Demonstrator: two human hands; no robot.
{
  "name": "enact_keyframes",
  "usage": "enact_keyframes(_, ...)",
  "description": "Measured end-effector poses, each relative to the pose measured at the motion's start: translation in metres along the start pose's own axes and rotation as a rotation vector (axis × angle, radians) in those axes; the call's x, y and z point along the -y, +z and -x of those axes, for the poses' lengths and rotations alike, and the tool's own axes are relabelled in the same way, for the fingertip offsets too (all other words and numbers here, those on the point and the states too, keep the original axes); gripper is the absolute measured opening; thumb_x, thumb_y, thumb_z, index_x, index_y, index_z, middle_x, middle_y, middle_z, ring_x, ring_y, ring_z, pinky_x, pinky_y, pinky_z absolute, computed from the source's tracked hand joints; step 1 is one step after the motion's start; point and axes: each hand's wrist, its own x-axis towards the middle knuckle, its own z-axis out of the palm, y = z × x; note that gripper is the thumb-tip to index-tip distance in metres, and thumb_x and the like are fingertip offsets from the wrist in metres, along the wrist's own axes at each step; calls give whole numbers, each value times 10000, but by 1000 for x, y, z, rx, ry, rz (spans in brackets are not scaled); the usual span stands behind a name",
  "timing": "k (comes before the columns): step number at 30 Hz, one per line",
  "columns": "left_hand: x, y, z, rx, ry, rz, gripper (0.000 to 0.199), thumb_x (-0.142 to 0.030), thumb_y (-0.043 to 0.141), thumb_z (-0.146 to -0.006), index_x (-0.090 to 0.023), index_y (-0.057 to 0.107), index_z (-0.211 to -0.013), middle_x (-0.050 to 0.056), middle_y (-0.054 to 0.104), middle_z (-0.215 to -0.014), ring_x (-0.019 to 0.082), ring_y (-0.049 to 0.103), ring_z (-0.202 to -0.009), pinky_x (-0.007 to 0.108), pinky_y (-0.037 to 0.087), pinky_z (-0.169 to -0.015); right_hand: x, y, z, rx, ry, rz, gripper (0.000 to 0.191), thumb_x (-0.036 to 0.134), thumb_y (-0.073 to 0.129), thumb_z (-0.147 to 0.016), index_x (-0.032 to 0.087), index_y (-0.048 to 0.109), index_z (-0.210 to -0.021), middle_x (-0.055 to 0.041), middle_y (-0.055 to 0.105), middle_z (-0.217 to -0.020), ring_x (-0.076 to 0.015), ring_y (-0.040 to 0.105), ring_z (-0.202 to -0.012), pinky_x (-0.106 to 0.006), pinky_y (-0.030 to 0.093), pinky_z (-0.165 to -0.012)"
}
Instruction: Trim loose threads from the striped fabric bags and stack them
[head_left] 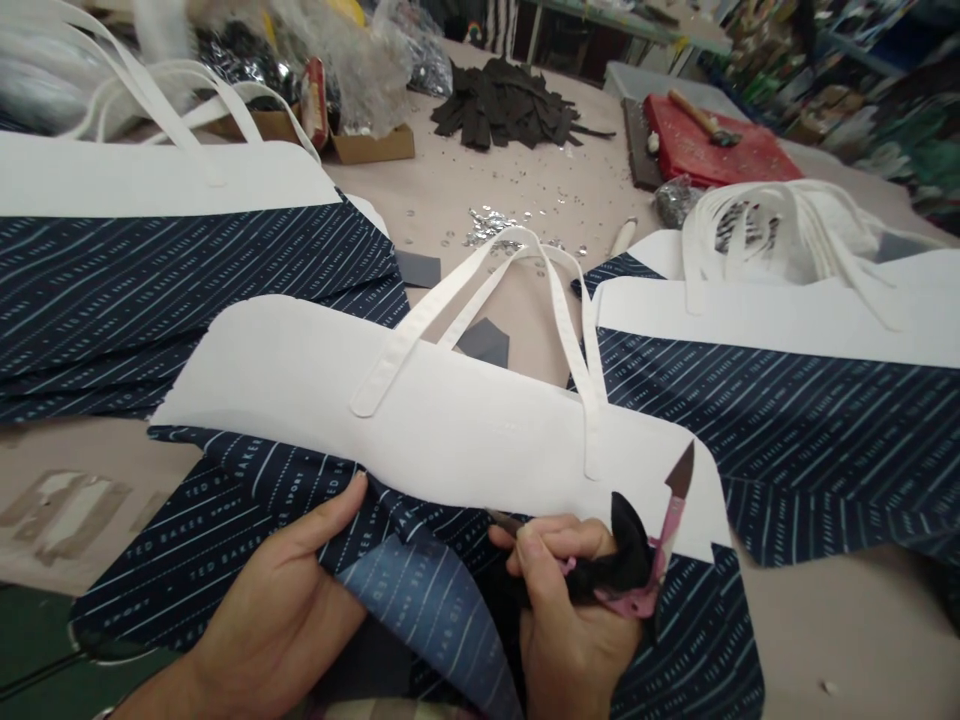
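A bag piece with a white upper panel [465, 420] and dark blue printed fabric [247, 510] lies in front of me, two white handles [420, 315] rising from the panel. My left hand [292, 590] holds the blue fabric just under the panel, thumb on top and the palm beneath. My right hand [559, 600] is closed around a small tool with pink parts [664, 540], a pointed blade and black material. A thin tip shows past its fingertips, at the panel's lower edge. Between the hands the fabric's lighter underside [442, 610] is folded over.
Similar bag pieces lie at the left [165, 260] and right [780, 400]. Farther back are scattered metal bits [495, 225], a pile of dark strips [506, 105], and a red slab [720, 140] with a hammer [697, 115] on it. Plastic bags [367, 70] and boxes stand at the back left.
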Motion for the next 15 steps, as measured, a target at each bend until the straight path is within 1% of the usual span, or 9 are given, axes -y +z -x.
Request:
enact_keyframes(3, -1, -1, -2, 43, -18, 24, 510, -439, 487, -962, -268, 592, -1431, 55, 754, -1242, 314, 629, -1275, 489, 482, -1136, 2, 2, -2, -5, 14, 28, 205, 107, 735, -791, 201, 586, -686, 72, 628, -629, -103, 655, -552, -277, 667, -609)
enact_keyframes(7, -1, 0, -1, 20, -33, 58, 513, -391, 497, -957, -268, 572, -1449, 53, 751, -1252, 308, 633, -1270, 485, 478, -1138, 1, 3, -2, 21, -5, 52, 192, 103, 719, -805, 208, 589, -711, 70, 632, -642, -106, 656, -554, -272, 663, -612)
enact_keyframes(11, 0, 1, 2, 2, 4, 15, 504, -312, 532, -971, -259, 543, -1471, 60, 745, -1268, 295, 636, -1266, 478, 462, -1145, -2, 0, 0, 40, -44, 161, 209, 123, 721, -830, 210, 580, -701, 64, 624, -654, -106, 657, -588, -249, 644, -623)
enact_keyframes(15, 1, -4, 1, 55, 32, -18, 498, -296, 576, -975, -234, 545, -1468, 92, 740, -1274, 307, 644, -1253, 506, 449, -1142, 0, 2, -1, 78, -100, 261, 208, 137, 702, -847, 213, 573, -702, 59, 640, -657, -110, 670, -577, -221, 599, -595)
